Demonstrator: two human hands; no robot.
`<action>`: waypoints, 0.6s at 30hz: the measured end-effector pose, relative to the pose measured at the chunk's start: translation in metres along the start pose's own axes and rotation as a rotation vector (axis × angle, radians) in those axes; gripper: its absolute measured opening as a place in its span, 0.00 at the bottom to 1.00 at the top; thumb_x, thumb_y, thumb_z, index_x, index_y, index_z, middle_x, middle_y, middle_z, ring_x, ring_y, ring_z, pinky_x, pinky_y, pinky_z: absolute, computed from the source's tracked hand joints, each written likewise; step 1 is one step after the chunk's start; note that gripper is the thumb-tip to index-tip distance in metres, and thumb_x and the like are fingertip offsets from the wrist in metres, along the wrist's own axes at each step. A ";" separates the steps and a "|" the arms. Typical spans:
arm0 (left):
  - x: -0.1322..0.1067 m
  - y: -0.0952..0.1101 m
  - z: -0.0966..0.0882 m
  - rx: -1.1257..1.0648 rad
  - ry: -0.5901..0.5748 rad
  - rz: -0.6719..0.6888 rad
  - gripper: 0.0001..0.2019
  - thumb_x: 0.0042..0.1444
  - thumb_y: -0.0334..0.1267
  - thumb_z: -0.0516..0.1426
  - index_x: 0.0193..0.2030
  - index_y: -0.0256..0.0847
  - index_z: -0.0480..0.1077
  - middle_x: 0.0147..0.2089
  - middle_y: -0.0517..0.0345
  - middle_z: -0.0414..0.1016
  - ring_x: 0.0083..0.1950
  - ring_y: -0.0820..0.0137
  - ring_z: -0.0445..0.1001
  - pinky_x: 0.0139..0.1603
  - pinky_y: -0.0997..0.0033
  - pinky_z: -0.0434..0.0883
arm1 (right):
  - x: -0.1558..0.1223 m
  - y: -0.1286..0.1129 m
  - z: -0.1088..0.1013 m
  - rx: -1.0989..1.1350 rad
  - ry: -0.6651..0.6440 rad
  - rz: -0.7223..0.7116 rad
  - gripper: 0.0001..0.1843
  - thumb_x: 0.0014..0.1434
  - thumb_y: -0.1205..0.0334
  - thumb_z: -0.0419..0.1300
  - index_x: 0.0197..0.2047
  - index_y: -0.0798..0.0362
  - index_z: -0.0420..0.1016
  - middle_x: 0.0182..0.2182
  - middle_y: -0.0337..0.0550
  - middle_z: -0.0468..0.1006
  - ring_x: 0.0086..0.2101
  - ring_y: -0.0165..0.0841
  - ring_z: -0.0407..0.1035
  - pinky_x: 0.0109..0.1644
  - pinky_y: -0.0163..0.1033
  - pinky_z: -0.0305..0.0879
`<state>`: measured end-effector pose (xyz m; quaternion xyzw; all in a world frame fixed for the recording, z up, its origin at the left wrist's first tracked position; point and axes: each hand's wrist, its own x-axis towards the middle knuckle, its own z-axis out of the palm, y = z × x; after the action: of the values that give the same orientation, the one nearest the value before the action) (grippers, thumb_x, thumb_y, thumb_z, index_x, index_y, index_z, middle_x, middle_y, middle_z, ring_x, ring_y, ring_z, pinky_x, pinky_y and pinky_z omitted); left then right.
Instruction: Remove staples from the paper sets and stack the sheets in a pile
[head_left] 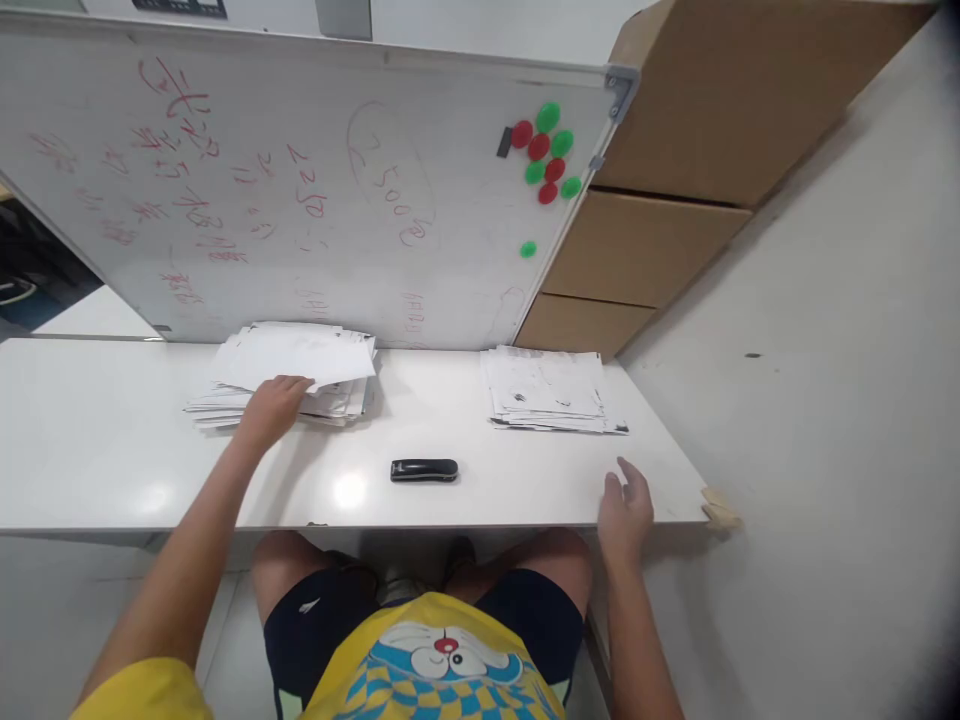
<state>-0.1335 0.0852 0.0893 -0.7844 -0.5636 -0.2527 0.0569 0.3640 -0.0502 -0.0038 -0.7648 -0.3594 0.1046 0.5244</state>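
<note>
At a white bench [112,430], a person's left hand [276,405] pinches the top sheet [300,350] of a paper stack [341,402] along the back edge; the right hand [627,508], grip loosely spread, hovers near the front right corner. A second stack [547,392] lies near the back right corner.

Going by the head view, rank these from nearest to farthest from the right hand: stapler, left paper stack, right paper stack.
From the right hand:
1. Right paper stack: just beyond it, a little to its left.
2. Stapler: to its left, around the middle of the white table.
3. Left paper stack: farthest left, with the left hand at its front edge.
</note>
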 end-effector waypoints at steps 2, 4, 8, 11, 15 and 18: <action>-0.014 0.024 -0.005 -0.096 0.020 0.012 0.16 0.60 0.37 0.47 0.52 0.41 0.69 0.48 0.44 0.74 0.52 0.56 0.71 0.53 0.50 0.67 | -0.029 -0.006 -0.004 0.103 -0.067 0.057 0.25 0.59 0.49 0.51 0.55 0.53 0.69 0.55 0.53 0.72 0.56 0.44 0.65 0.61 0.50 0.59; -0.031 0.063 -0.007 -0.287 0.084 -0.047 0.15 0.61 0.39 0.46 0.48 0.40 0.71 0.47 0.47 0.76 0.49 0.58 0.73 0.50 0.55 0.69 | -0.053 -0.023 -0.005 0.229 -0.211 0.139 0.23 0.57 0.47 0.55 0.51 0.51 0.70 0.51 0.52 0.76 0.54 0.44 0.68 0.59 0.50 0.62; -0.062 0.160 0.000 -0.838 0.166 -0.568 0.18 0.59 0.51 0.52 0.37 0.39 0.73 0.33 0.53 0.77 0.35 0.64 0.75 0.35 0.66 0.72 | -0.088 -0.073 -0.001 0.467 -0.595 0.195 0.25 0.55 0.46 0.61 0.54 0.45 0.69 0.57 0.48 0.72 0.59 0.43 0.63 0.63 0.50 0.58; -0.073 0.211 0.012 -1.353 0.055 -0.845 0.19 0.53 0.55 0.58 0.39 0.39 0.73 0.33 0.53 0.77 0.34 0.64 0.76 0.34 0.65 0.73 | -0.098 -0.101 0.004 0.662 -0.788 0.219 0.30 0.56 0.43 0.60 0.61 0.39 0.62 0.62 0.43 0.65 0.62 0.41 0.58 0.63 0.49 0.58; -0.080 0.236 0.031 -1.685 0.050 -1.007 0.21 0.51 0.50 0.61 0.48 0.39 0.71 0.42 0.48 0.79 0.42 0.61 0.78 0.43 0.60 0.75 | -0.094 -0.105 0.010 0.724 -0.815 0.273 0.27 0.57 0.46 0.61 0.58 0.41 0.65 0.61 0.42 0.66 0.61 0.41 0.58 0.63 0.47 0.58; -0.086 0.239 0.043 -1.693 0.134 -1.138 0.21 0.54 0.47 0.60 0.53 0.42 0.69 0.47 0.48 0.78 0.45 0.61 0.78 0.45 0.60 0.76 | -0.094 -0.088 0.014 0.697 -0.880 0.344 0.29 0.57 0.45 0.61 0.60 0.41 0.64 0.58 0.44 0.69 0.58 0.42 0.62 0.59 0.47 0.61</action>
<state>0.0788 -0.0577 0.0593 -0.1676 -0.4846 -0.6009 -0.6132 0.2499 -0.0847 0.0468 -0.4793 -0.3585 0.6078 0.5219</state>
